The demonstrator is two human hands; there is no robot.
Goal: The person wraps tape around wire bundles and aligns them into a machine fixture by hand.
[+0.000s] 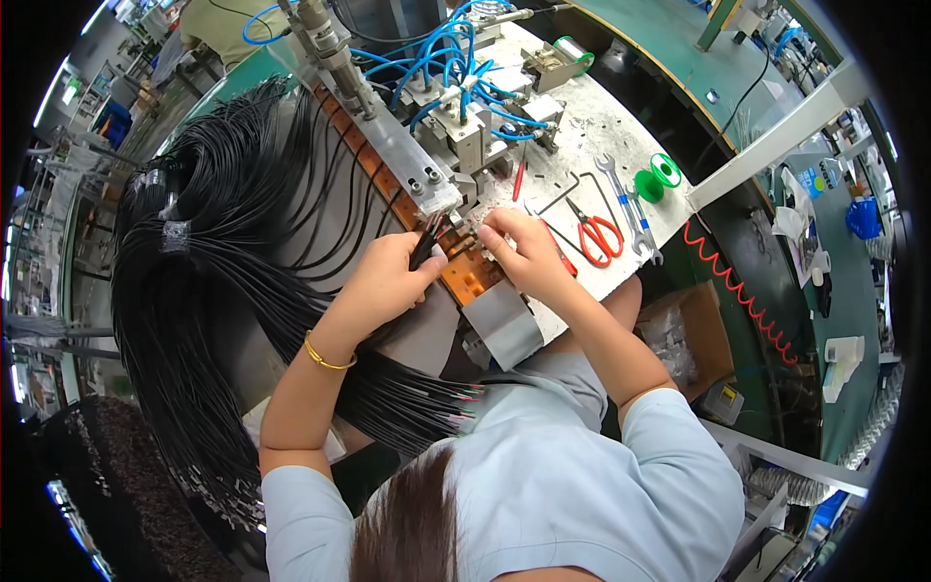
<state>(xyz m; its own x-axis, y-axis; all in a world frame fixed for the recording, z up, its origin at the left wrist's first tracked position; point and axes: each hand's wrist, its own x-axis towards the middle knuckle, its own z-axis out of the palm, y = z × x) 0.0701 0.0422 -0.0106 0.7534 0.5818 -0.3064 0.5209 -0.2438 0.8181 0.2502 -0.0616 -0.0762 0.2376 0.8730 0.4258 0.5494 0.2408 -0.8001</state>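
Note:
My left hand point(383, 281) is closed round a few black cables point(424, 250), their stripped ends with fine coloured wires pointing up and away from me. Close by on its right, my right hand point(527, 254) is closed in a pinch at the edge of an orange-brown slotted rail point(470, 278); whatever lies between those fingertips is too small to make out. Just beyond both hands stands the metal head of a bench machine point(436, 189). Several single black cables run along the rail's left side. A grey metal block point(502, 325) sits at the rail's near end.
A huge bundle of black cables point(194, 281) hangs at left, with loose ends point(427, 403) near my lap. Blue air tubes point(456, 63) cross the machine. On the white bench lie red-handled scissors point(599, 242), wrenches point(626, 209), hex keys and green spools point(665, 170). A cardboard box point(693, 335) stands below right.

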